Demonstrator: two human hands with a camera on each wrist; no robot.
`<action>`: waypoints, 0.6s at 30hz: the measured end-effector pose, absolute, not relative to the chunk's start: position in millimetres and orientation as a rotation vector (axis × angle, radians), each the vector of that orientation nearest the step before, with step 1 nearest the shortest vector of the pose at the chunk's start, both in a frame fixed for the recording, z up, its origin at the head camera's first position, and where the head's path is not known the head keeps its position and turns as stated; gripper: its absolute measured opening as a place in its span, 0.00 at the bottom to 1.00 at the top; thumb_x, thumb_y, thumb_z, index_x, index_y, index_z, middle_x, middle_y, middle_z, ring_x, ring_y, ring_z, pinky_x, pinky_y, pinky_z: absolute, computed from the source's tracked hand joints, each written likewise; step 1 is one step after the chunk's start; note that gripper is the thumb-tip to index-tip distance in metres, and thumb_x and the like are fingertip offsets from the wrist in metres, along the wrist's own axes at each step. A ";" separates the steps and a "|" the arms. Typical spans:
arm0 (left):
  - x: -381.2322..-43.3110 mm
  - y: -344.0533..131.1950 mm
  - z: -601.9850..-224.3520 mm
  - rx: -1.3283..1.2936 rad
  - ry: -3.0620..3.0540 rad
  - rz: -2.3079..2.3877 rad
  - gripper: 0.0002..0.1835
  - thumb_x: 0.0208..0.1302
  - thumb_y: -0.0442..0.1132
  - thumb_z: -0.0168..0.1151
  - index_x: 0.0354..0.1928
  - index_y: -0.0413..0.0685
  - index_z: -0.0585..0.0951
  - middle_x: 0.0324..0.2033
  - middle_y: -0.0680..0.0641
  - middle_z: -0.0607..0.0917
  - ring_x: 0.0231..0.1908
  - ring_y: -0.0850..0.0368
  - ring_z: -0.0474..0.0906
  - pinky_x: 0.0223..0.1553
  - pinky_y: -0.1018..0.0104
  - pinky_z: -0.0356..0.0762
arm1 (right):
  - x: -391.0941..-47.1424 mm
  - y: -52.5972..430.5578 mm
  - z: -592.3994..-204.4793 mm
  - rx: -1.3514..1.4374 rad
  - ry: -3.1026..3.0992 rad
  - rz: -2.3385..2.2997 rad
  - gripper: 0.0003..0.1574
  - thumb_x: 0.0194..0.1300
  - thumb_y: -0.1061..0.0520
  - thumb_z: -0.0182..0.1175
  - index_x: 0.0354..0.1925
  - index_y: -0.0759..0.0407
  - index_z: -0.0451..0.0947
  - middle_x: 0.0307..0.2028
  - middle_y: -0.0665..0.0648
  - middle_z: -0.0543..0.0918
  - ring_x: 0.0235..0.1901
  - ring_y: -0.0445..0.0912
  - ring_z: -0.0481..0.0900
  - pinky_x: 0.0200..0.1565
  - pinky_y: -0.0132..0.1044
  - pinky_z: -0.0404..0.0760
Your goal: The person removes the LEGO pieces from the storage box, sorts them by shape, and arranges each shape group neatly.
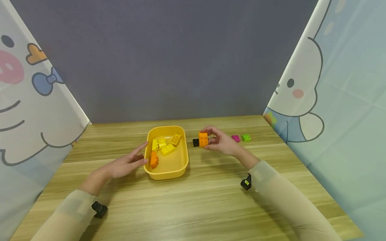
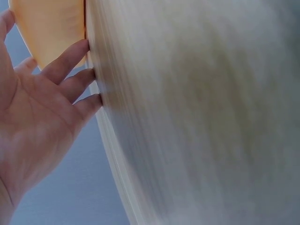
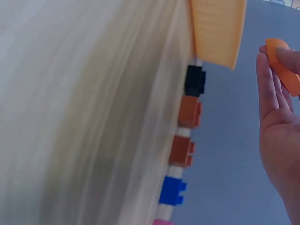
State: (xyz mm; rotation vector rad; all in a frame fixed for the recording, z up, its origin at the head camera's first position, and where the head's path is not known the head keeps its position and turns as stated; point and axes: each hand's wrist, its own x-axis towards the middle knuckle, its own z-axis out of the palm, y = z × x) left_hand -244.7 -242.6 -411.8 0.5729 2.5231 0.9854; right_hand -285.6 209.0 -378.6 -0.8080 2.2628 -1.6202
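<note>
I saw the right hand (image 1: 222, 143) pinching an orange toy brick (image 1: 203, 140) — long axis vertical in head view — raised right of the yellow bin (image 1: 166, 175). The left hand (image 1: 124, 165), fingers spread, touched its left side.

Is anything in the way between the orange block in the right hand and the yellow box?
Only low down: a black block on the table between them. The right hand holds the orange block higher, so nothing visible seems to block the way above, to the yellow box.
</note>
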 end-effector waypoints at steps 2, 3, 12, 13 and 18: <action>-244.5 -242.5 -411.8 0.573 2.524 0.985 0.45 0.86 0.62 0.51 0.91 0.66 0.40 0.77 0.23 0.70 0.76 0.22 0.69 0.72 0.24 0.71 | -285.8 213.3 -381.6 -0.789 2.262 -1.604 0.42 0.69 0.76 0.68 0.76 0.64 0.66 0.62 0.70 0.71 0.47 0.53 0.88 0.50 0.36 0.91; -244.5 -242.5 -411.8 0.575 2.525 0.985 0.45 0.86 0.62 0.51 0.91 0.66 0.40 0.77 0.23 0.70 0.76 0.22 0.70 0.72 0.25 0.72 | -285.9 215.2 -383.6 -0.776 2.265 -1.587 0.42 0.69 0.76 0.68 0.76 0.64 0.66 0.62 0.71 0.72 0.48 0.53 0.89 0.51 0.36 0.91; -245.1 -243.0 -412.6 0.582 2.520 0.991 0.45 0.86 0.62 0.52 0.91 0.64 0.40 0.77 0.23 0.70 0.77 0.23 0.70 0.71 0.27 0.74 | -285.8 221.4 -403.7 -0.678 2.275 -1.408 0.42 0.70 0.71 0.71 0.76 0.60 0.66 0.63 0.68 0.76 0.51 0.53 0.92 0.51 0.37 0.91; -245.1 -242.9 -412.5 0.583 2.518 0.992 0.45 0.86 0.62 0.52 0.91 0.64 0.40 0.78 0.23 0.70 0.77 0.23 0.69 0.71 0.27 0.74 | -286.0 221.2 -405.3 -0.668 2.273 -1.395 0.42 0.69 0.70 0.72 0.75 0.59 0.67 0.63 0.68 0.76 0.51 0.53 0.92 0.51 0.37 0.91; -244.5 -242.8 -412.4 0.587 2.511 0.995 0.45 0.87 0.61 0.51 0.91 0.65 0.39 0.78 0.23 0.69 0.77 0.23 0.68 0.71 0.27 0.74 | -286.8 218.4 -410.1 -0.641 2.301 -1.305 0.41 0.69 0.66 0.74 0.75 0.57 0.70 0.62 0.66 0.76 0.52 0.52 0.91 0.52 0.39 0.90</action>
